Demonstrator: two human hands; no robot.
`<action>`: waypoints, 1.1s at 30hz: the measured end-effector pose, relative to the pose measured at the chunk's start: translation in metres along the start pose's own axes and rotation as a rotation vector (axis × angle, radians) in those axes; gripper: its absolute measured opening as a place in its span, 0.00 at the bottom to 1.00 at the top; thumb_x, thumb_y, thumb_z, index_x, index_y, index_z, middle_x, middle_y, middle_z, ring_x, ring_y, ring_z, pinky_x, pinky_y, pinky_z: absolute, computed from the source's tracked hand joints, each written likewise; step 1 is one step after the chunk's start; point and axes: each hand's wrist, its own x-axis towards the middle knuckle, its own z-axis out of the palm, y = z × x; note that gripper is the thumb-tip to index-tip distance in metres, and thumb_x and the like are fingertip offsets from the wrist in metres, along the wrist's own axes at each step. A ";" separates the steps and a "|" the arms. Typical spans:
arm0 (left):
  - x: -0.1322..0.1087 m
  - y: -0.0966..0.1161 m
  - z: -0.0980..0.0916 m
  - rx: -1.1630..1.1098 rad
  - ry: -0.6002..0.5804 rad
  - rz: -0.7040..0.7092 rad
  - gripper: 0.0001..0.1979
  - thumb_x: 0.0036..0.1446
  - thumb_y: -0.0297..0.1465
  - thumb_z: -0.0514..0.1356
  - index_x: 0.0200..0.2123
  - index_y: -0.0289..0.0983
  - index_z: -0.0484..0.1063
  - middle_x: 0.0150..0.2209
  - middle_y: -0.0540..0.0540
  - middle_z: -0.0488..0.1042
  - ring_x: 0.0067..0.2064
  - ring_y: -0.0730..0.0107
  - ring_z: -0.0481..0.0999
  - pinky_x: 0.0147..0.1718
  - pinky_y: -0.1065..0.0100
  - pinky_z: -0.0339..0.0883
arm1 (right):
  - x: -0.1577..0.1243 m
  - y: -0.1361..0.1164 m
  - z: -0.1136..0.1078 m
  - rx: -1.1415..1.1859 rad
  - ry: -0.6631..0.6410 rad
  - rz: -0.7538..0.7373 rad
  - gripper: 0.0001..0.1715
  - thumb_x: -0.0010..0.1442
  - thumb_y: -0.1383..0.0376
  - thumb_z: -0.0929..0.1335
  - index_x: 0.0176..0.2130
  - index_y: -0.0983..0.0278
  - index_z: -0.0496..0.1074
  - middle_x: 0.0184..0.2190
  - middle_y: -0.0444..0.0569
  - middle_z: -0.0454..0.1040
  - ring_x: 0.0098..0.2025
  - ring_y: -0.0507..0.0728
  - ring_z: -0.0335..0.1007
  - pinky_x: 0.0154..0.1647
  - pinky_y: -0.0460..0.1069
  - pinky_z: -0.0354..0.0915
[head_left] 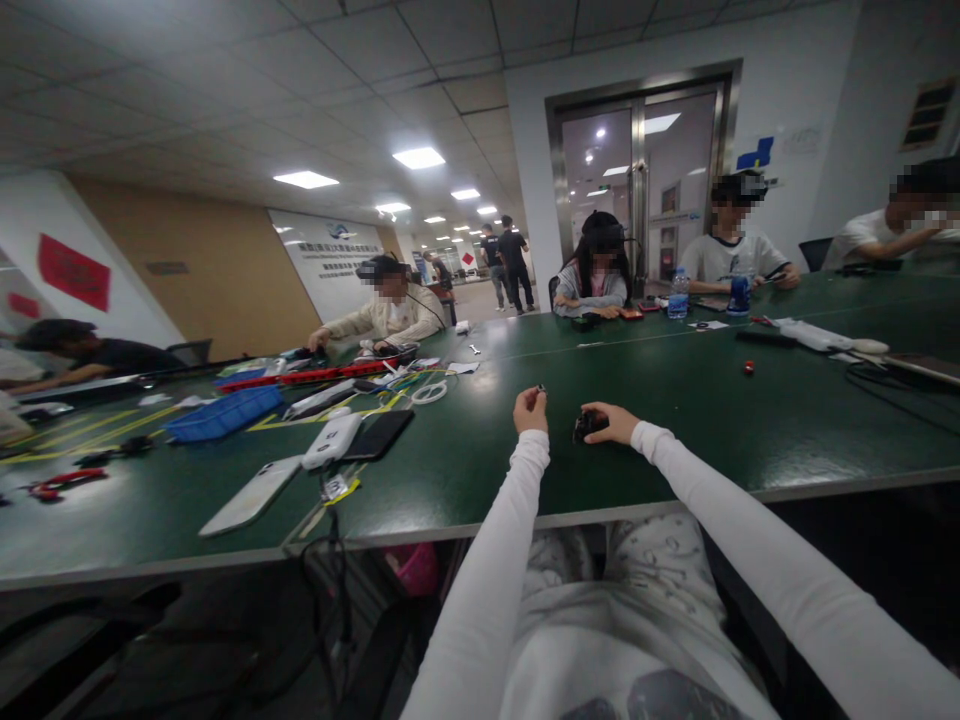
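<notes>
My left hand (530,410) is raised a little over the dark green table (675,420), fingers pinched on a tiny dark piece I cannot make out. My right hand (611,422) rests on the table just to its right, fingers closed around a small black object (583,427). Both arms are in white sleeves and reach out from the table's near edge. The two hands are a short gap apart.
To the left lie a white phone (251,495), a white device (331,440), a black phone (379,434), a blue tray (223,412) and cables. A small red piece (748,367) sits right of centre. Several people sit around the far side with bottles (678,295).
</notes>
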 end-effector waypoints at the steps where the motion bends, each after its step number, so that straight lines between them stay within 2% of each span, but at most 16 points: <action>1: 0.001 0.000 -0.002 -0.013 0.041 -0.022 0.12 0.46 0.33 0.54 0.35 0.33 0.65 0.34 0.44 0.71 0.35 0.74 0.70 0.34 0.70 0.64 | 0.000 0.000 0.000 0.001 -0.004 0.003 0.42 0.33 0.59 0.73 0.48 0.62 0.61 0.38 0.49 0.68 0.41 0.56 0.65 0.46 0.54 0.58; 5: 0.004 0.002 -0.007 -0.035 0.164 -0.090 0.14 0.46 0.33 0.52 0.37 0.32 0.64 0.33 0.43 0.71 0.33 0.73 0.71 0.31 0.70 0.65 | 0.000 0.000 -0.002 -0.007 -0.005 0.008 0.42 0.33 0.59 0.73 0.48 0.62 0.61 0.36 0.50 0.69 0.40 0.57 0.65 0.45 0.54 0.58; 8: 0.002 0.006 -0.006 -0.064 0.145 -0.105 0.13 0.48 0.32 0.52 0.38 0.32 0.62 0.34 0.41 0.71 0.33 0.73 0.72 0.31 0.69 0.65 | -0.001 -0.001 -0.002 -0.022 -0.007 0.012 0.43 0.33 0.58 0.73 0.49 0.62 0.60 0.36 0.50 0.69 0.40 0.57 0.65 0.45 0.54 0.58; 10: -0.002 0.009 -0.003 -0.081 0.049 -0.082 0.12 0.49 0.31 0.51 0.38 0.32 0.61 0.33 0.42 0.71 0.33 0.73 0.72 0.32 0.69 0.65 | 0.000 -0.001 -0.001 -0.035 -0.007 0.006 0.43 0.33 0.57 0.73 0.49 0.62 0.60 0.36 0.50 0.69 0.40 0.57 0.65 0.45 0.54 0.58; 12: -0.009 0.013 0.000 -0.060 -0.104 -0.021 0.11 0.50 0.31 0.51 0.38 0.34 0.60 0.31 0.43 0.72 0.33 0.73 0.72 0.35 0.68 0.64 | 0.000 -0.001 -0.001 -0.051 0.001 -0.002 0.43 0.33 0.57 0.73 0.49 0.62 0.60 0.36 0.50 0.69 0.39 0.57 0.65 0.44 0.54 0.58; 17: -0.030 0.018 0.006 0.191 -0.536 0.175 0.10 0.49 0.30 0.52 0.37 0.38 0.60 0.30 0.48 0.73 0.34 0.73 0.72 0.39 0.66 0.62 | 0.000 -0.002 -0.001 -0.066 0.009 -0.031 0.43 0.33 0.58 0.73 0.49 0.63 0.60 0.36 0.50 0.69 0.38 0.57 0.66 0.42 0.53 0.59; 20: -0.038 0.020 0.008 0.317 -0.679 0.230 0.09 0.50 0.29 0.51 0.37 0.39 0.61 0.31 0.49 0.73 0.35 0.74 0.72 0.40 0.67 0.62 | 0.000 -0.003 -0.001 -0.062 0.009 -0.055 0.42 0.32 0.60 0.73 0.48 0.63 0.60 0.38 0.50 0.69 0.39 0.57 0.65 0.42 0.53 0.60; 24: -0.040 0.023 0.008 0.508 -0.687 0.273 0.10 0.50 0.28 0.50 0.39 0.39 0.60 0.35 0.50 0.71 0.38 0.73 0.70 0.41 0.68 0.61 | 0.001 -0.002 0.000 -0.024 0.009 -0.057 0.41 0.34 0.62 0.73 0.48 0.62 0.59 0.40 0.49 0.68 0.40 0.56 0.65 0.43 0.53 0.60; 28: -0.031 0.021 0.002 0.627 -0.687 0.342 0.11 0.50 0.29 0.50 0.39 0.39 0.61 0.37 0.49 0.70 0.39 0.72 0.69 0.41 0.68 0.61 | 0.001 -0.002 0.001 0.016 0.020 -0.022 0.41 0.35 0.63 0.73 0.49 0.62 0.58 0.44 0.51 0.66 0.39 0.55 0.65 0.43 0.53 0.61; 33: -0.006 0.007 -0.026 0.714 -0.613 0.335 0.10 0.51 0.31 0.50 0.39 0.39 0.61 0.36 0.48 0.70 0.39 0.72 0.69 0.40 0.68 0.60 | 0.000 -0.003 0.001 0.025 0.008 -0.008 0.43 0.35 0.62 0.73 0.50 0.62 0.57 0.46 0.53 0.64 0.38 0.54 0.65 0.42 0.53 0.62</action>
